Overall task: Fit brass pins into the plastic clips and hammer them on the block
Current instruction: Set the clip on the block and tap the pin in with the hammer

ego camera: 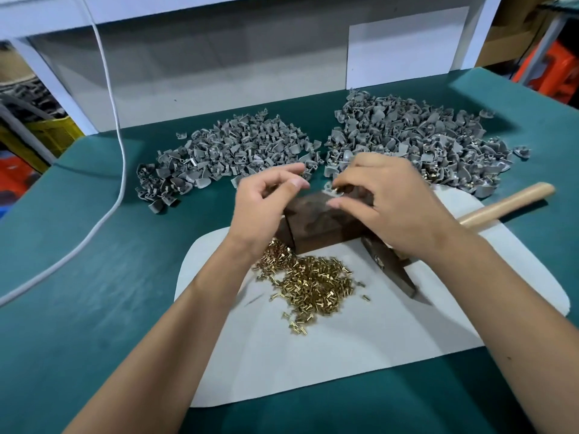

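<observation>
A dark block (316,227) stands on a white sheet (344,339) in the middle of the green table. On its top far edge sits a grey plastic clip (329,187) with a brass pin in it. My right hand (385,202) pinches this clip with fingertips and thumb. My left hand (266,202) hovers over the block's left end, fingers loosely curled; I cannot see anything in it. A heap of brass pins (310,283) lies in front of the block. A hammer lies to the right, its head (391,270) under my right wrist and its wooden handle (507,202) pointing away to the right.
Two piles of grey clips lie behind the block: one at the left (232,155), one at the right (429,142), the right one showing brass pins. A white cable (120,170) runs down the table's left side. A white panel stands at the back.
</observation>
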The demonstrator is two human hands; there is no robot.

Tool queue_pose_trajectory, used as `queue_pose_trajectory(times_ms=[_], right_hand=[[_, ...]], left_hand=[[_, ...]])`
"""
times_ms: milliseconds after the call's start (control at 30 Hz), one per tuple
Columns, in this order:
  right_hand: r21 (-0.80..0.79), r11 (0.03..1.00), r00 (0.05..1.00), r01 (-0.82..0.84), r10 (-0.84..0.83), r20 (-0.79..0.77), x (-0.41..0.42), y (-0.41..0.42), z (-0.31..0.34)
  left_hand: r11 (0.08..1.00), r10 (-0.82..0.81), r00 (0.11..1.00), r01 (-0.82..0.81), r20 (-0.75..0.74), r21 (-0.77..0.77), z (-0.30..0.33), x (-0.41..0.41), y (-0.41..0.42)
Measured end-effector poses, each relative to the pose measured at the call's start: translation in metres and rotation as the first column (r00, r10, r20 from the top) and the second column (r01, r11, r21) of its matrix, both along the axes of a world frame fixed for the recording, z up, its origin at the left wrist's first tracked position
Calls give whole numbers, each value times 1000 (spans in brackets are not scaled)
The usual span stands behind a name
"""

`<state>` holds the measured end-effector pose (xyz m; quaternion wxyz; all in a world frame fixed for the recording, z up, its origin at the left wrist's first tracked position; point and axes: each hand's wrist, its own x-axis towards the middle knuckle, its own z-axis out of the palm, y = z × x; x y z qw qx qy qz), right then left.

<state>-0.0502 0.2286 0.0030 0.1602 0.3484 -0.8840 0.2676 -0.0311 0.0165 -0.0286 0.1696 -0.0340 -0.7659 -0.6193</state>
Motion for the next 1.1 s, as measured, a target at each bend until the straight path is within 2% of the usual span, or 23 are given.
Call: queue_pose_trajectory(times_ms=[33,100,167,233,367,467,533,633,767,833,900,1000,1100], right_hand=[[-37,999,999,36,-37,-15,0,2,-4],[-65,992,994,104,-106,-22,-4,8,-9],[-67,984,985,168,-170,-27,-10,14,-13],[-51,971,972,232,-234,-28,-14,20,-15],[-29,933,934,358,-358,-8,-20,27,-18],[-108,880,886,463,-458,72,-22,30,-22],[-137,864,874,485,-481,65,-21,32,-21],[-148,925,934,351,-357,-13,-12,25,-14],[-116,993,998,-28,22,-57,22,-7,-9],[-11,970,970,-244,244,0,41,-26,-8],[142,904,915,-403,394,91,54,-40,-9],[291,822,872,-489,457,175,62,-49,-12],[241,822,853,-515,467,233,62,-44,-11]], left_hand=[[991,121,993,-121,-10,-48,-3,-4,-7],[903,367,929,-366,-38,-227,-11,-11,-25],[828,500,866,-473,16,-301,-19,-15,-39],[809,533,842,-479,83,-340,-24,-15,-44],[749,510,860,-446,-2,-489,-26,-13,-41],[744,515,857,-446,2,-497,-27,-14,-42],[752,519,855,-444,21,-487,-28,-15,-42],[764,531,847,-468,21,-444,-27,-15,-41],[774,553,833,-515,-4,-369,-26,-16,-40],[774,557,830,-534,-36,-339,-25,-16,-39],[778,550,832,-540,-68,-321,-23,-15,-39],[808,535,842,-536,-78,-246,-23,-15,-38],[838,515,856,-514,-47,-182,-25,-16,-36]])
